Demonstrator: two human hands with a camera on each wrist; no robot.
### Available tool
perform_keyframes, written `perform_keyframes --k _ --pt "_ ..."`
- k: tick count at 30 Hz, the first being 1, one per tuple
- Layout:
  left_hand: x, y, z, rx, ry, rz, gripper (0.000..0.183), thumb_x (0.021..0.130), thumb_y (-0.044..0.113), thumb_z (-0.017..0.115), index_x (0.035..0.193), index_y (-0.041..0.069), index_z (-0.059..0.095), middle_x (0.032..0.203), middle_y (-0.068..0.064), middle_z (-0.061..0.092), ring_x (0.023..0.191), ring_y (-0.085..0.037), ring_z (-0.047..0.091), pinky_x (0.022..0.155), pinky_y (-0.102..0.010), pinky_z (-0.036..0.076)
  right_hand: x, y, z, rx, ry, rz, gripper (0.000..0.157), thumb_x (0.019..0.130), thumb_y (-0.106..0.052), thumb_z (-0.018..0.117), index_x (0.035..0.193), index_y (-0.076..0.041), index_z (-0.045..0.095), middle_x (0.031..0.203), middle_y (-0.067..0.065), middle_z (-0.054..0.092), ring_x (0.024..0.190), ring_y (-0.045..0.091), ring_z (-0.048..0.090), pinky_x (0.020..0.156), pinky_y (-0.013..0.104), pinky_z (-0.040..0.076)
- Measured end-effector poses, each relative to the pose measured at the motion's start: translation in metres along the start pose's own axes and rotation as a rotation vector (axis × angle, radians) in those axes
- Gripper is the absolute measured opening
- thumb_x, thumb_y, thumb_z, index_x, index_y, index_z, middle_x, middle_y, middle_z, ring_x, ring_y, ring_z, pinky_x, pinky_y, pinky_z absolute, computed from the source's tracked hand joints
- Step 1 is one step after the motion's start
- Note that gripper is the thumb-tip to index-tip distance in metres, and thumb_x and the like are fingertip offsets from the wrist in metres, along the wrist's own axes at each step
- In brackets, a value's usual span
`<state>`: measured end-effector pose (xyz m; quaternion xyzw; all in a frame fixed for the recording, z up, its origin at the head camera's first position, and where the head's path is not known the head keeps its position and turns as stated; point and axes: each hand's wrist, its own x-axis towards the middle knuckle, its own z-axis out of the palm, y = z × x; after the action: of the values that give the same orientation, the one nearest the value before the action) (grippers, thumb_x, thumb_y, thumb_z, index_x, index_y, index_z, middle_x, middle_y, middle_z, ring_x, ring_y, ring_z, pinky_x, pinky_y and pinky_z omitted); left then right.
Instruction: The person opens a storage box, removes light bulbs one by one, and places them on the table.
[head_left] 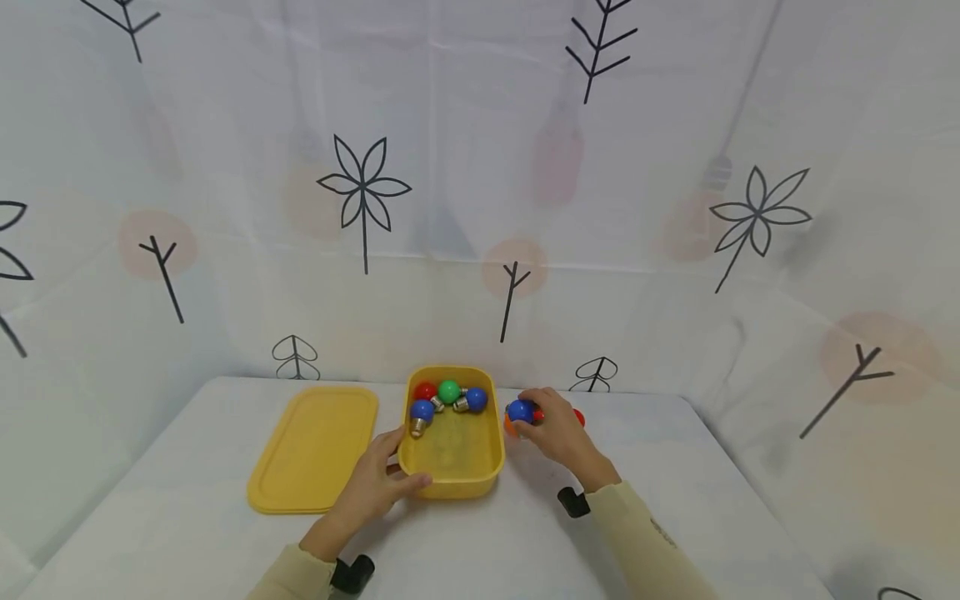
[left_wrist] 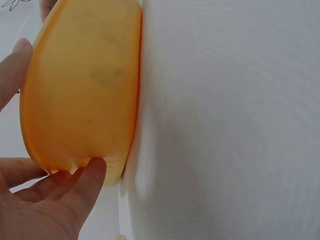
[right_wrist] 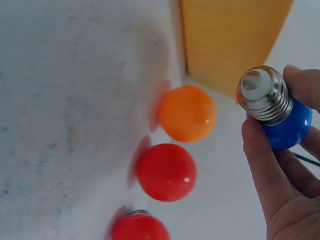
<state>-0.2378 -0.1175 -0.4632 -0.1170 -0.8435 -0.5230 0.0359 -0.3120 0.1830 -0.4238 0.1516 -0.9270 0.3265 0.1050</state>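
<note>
My left hand holds the near left corner of a yellow plastic box, thumb at its front and fingers along its left wall. Inside lie a red bulb, a green bulb and two blue bulbs, most with their metal screw bases showing. Just right of the box, my right hand pinches another blue light bulb, its metal base pointing away from the palm in the right wrist view. Under and beside that hand are an orange bulb and two red bulbs on the table.
A flat yellow lid lies on the white-covered table to the left of the box. Behind the table hangs a white curtain with plant drawings. A dark wrist strap piece shows by the right sleeve.
</note>
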Motion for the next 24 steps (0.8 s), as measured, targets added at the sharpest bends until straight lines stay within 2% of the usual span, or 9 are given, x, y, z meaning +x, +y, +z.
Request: perform_keyframes --k 9,18,24 --pt "0.0 -0.001 0.001 0.007 -0.005 -0.005 0.088 0.077 0.03 0.08 0.147 0.005 0.034 0.142 -0.016 0.04 0.124 -0.029 0.047 0.095 -0.032 0.05 -0.009 0.013 0.01 -0.053 -0.036 0.1 0.048 0.081 -0.026 0.078 0.125 -0.014 0.06 0.115 0.006 0.057 0.104 0.023 0.054 0.093 0.044 0.052" --pt "0.001 -0.001 0.0 0.013 -0.008 -0.023 0.088 0.077 0.031 0.08 0.147 0.006 0.034 0.143 -0.015 0.04 0.125 -0.029 0.047 0.096 -0.034 0.049 -0.011 0.021 0.018 -0.052 -0.071 0.079 0.051 0.08 -0.027 0.079 0.125 -0.009 0.062 0.126 0.008 0.058 0.104 0.023 0.055 0.092 0.043 0.053" --pt "0.0 0.001 0.0 0.008 -0.009 -0.024 0.088 0.077 0.031 0.08 0.147 0.005 0.034 0.143 -0.015 0.04 0.125 -0.029 0.047 0.096 -0.034 0.049 -0.011 0.023 0.02 -0.045 -0.119 0.093 0.042 0.079 -0.027 0.08 0.115 -0.012 0.066 0.109 0.003 0.061 0.093 0.02 0.055 0.086 0.043 0.055"
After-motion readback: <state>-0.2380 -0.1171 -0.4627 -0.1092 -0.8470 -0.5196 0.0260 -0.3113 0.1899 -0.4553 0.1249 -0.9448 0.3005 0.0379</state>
